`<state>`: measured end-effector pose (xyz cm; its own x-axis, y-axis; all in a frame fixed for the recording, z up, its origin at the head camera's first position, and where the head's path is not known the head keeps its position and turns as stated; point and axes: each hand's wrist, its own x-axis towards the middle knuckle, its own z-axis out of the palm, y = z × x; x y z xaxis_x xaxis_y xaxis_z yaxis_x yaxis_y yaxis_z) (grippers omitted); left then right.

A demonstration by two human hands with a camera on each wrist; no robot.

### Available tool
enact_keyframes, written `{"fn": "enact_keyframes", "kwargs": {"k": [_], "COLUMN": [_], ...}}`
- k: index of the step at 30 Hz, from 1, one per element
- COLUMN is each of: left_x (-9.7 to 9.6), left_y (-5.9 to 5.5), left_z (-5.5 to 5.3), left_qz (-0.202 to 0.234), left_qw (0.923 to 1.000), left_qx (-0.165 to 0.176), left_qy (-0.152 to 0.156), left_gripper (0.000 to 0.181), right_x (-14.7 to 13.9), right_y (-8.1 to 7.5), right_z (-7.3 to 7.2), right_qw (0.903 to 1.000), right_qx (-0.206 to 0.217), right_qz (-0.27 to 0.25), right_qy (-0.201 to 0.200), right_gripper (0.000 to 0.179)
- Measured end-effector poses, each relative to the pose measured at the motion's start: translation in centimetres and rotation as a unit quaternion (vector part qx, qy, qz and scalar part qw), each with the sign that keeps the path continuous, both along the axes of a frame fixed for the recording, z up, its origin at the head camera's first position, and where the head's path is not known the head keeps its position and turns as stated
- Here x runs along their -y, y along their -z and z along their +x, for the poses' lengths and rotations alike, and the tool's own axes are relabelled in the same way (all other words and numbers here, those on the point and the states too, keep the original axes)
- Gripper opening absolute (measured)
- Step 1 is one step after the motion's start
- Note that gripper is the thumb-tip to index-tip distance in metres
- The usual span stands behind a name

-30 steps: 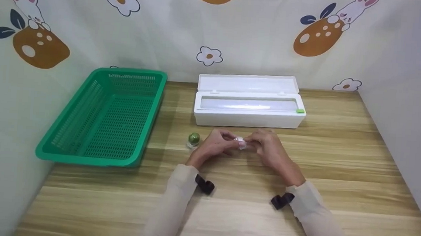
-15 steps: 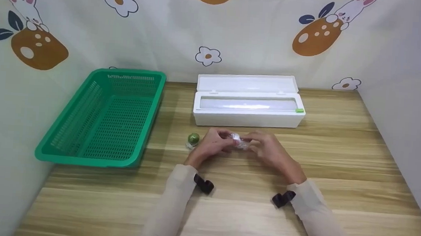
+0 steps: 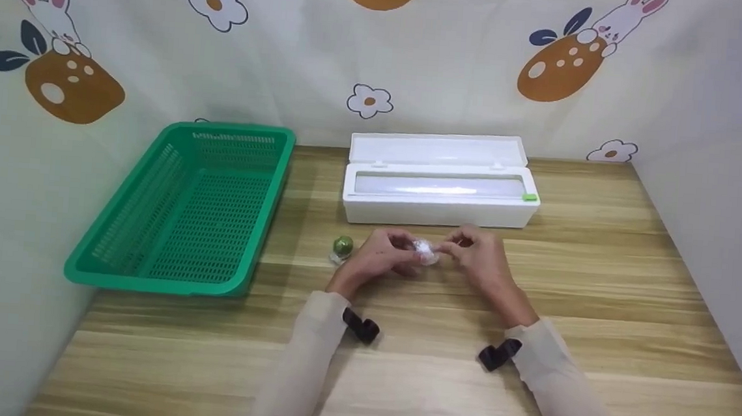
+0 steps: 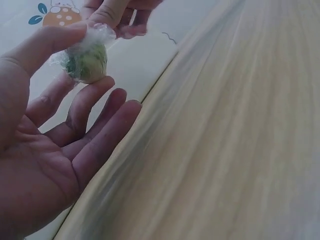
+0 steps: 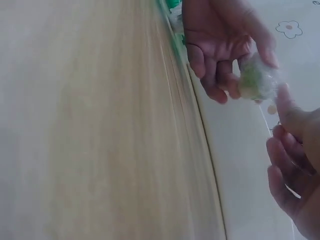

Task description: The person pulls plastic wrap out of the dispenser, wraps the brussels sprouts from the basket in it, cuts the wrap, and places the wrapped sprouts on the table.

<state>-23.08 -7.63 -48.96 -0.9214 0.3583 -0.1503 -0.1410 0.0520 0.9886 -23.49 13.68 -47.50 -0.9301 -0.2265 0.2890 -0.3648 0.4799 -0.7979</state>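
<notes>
Between the hands, a small round green-and-pale fruit or vegetable (image 4: 90,64) is wrapped in crinkled clear cling film (image 5: 268,79); its exact kind is unclear. My left hand (image 3: 382,254) pinches it between thumb and fingertips, the other fingers bent loosely beneath. From the other side, my right hand (image 3: 482,258) pinches a bit of the film with thumb and forefinger. Another small green ball (image 3: 343,245) stands on the table just left of my left hand, with clear film bunched under it.
Behind the hands stands a white cling film box (image 3: 439,214), lid raised, with the roll (image 3: 438,186) inside and a green slider at its right end. A green slotted basket (image 3: 257,226) is at the left. Patterned cloth (image 3: 289,65) borders the wooden table (image 3: 424,381).
The right hand's fingers spread loosely by the film half a second ago; now they pinch it, bent more tightly. The wrapped ball has shifted slightly to the right and the left hand keeps its hold.
</notes>
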Motion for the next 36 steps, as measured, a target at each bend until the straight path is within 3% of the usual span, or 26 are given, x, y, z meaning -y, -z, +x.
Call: {"fn": "enact_keyframes", "kwargs": {"k": [5,8,13,18,26,31,33,36], "left_x": [0.0,0.0,-0.1,-0.4,-0.1,0.3,0.4,0.5], "left_y": [-0.1,-0.1,0.1,0.3,0.1,0.2,0.4,0.5], "left_z": [-0.2,-0.3,-0.3,0.0,0.0,-0.3,-0.3,-0.4], "left_qz": [-0.035,-0.048,-0.026,-0.014,-0.019,0.024,0.035,-0.003], "left_qw": [0.9988,0.9975,0.9978,0.9997,0.9994,0.9992,0.9989,0.9988], "left_qx": [-0.027,-0.036,-0.025,-0.005,-0.007,0.004,0.0,-0.041], "left_qy": [-0.021,-0.037,-0.056,-0.021,0.029,0.032,0.032,0.025], "left_gripper": [0.033,0.035,0.031,0.03,0.03,0.037,0.034,0.029], "right_x": [0.0,0.0,-0.1,-0.4,-0.9,-1.0,-1.0,-0.9], "right_y": [-0.3,-0.5,-0.8,-0.7,-0.5,-0.7,-0.7,-0.8], "right_z": [0.1,0.3,0.5,0.3,0.1,-0.1,-0.1,0.0], "right_qw": [0.9984,0.9974,0.9915,0.9933,0.9931,0.9881,0.9866,0.9863], "right_qx": [0.038,0.028,0.008,0.018,-0.04,-0.065,-0.054,-0.033], "right_qz": [-0.018,0.003,0.051,0.042,0.029,0.026,0.024,0.028], "right_qy": [-0.039,-0.066,-0.119,-0.106,-0.106,-0.137,-0.152,-0.159], "right_gripper": [0.01,0.013,0.03,0.024,0.019,0.018,0.017,0.016]}}
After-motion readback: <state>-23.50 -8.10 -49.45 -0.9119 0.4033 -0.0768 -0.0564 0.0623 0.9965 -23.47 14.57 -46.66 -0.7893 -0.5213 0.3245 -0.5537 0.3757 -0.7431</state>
